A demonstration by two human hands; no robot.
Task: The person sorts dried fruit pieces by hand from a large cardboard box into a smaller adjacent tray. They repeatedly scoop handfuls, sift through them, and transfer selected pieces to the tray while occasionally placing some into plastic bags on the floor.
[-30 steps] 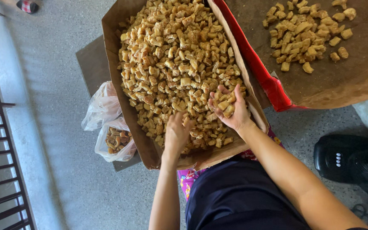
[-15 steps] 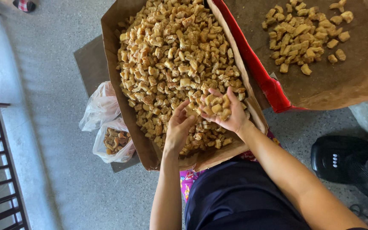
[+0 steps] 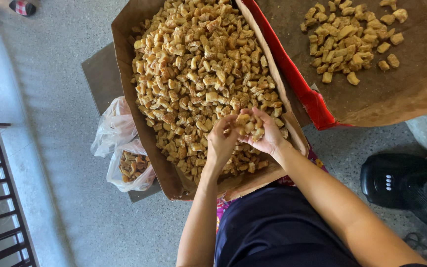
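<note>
A person is cupping a small handful of golden-brown fried chunks (image 3: pixel 249 126) in the right hand (image 3: pixel 265 132), palm up and half open, while the left hand (image 3: pixel 221 143) is picking at it with loosely curled fingers. Both are hovering over the near end of a cardboard tray (image 3: pixel 124 74) heaped with the same pieces; keeping the cupped hand level and above the tray should catch any strays.
</note>
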